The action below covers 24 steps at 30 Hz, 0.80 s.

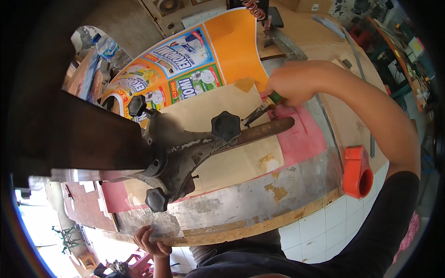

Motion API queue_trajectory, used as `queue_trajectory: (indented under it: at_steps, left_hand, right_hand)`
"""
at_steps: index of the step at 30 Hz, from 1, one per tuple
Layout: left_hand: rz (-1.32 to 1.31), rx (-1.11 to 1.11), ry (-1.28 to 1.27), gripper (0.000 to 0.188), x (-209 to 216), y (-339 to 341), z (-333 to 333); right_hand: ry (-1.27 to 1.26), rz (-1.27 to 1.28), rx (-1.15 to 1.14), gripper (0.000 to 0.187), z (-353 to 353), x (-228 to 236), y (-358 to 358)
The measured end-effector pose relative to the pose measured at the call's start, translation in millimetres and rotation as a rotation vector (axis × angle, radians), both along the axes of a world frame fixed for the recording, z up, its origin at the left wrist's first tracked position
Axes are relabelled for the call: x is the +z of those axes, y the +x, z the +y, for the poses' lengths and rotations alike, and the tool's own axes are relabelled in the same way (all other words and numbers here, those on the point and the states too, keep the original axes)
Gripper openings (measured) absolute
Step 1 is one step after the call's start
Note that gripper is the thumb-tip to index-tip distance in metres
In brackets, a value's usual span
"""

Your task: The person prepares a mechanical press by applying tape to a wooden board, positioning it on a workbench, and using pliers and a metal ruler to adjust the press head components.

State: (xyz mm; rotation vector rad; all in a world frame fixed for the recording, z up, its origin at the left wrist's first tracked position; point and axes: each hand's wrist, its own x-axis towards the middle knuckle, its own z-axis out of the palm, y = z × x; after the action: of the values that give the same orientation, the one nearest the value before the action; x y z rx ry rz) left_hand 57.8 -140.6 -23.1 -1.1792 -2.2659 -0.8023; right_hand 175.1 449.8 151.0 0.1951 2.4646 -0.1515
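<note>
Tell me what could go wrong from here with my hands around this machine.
Your right hand grips a green-ended tool or lever close beside the rounded metal arm; a slip might knock or pinch your fingers. The red tape dispenser sits near the edge of the brown tabletop, so a sweep of your right forearm could perhaps push it off.

Red sheet [309, 136] on metal-topped bench [227, 209]

At twelve o'clock, the printed sheet [238, 51] is orange, with white-bordered blue and green panels [194, 48]. At two, the tool handle [275, 98] is green. The paper [218, 106] is tan, the lower sheet [306, 143] pink, the knobs [225, 126] black; at three, the plastic piece [352, 171] is red-orange.
</note>
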Motion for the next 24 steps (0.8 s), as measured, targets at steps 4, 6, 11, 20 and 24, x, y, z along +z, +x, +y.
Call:
queue_trajectory:
  at_steps: [4, 6, 11, 20, 24]
  left_hand:
    - [0.038, 0.005, -0.018, 0.047, -0.6, -1.3, -3.7]
    - [0.071, -0.006, -0.02, 0.044, 3.8, -0.9, -3.2]
    - [0.104, -0.025, 0.021, 0.036, 4.4, -3.5, 1.4]
    - [0.13, -0.055, 0.15, 0.025, 1.3, -1.5, 4.4]
    - [0.139, -0.051, 0.177, 0.022, -1.5, -2.4, -1.7]
  right_hand:
    - [0.243, -0.001, 0.13, 0.039, -18.1, 15.3, -6.9]
    - [0.317, 0.01, 0.151, 0.033, -25.0, 22.5, -4.0]
    - [0.514, -0.095, 0.172, 0.018, -64.2, 48.8, -31.0]
    - [0.682, -0.083, 0.293, 0.025, -66.5, 27.9, -55.7]
    - [0.729, -0.167, 0.252, 0.026, -57.1, 21.2, -59.7]
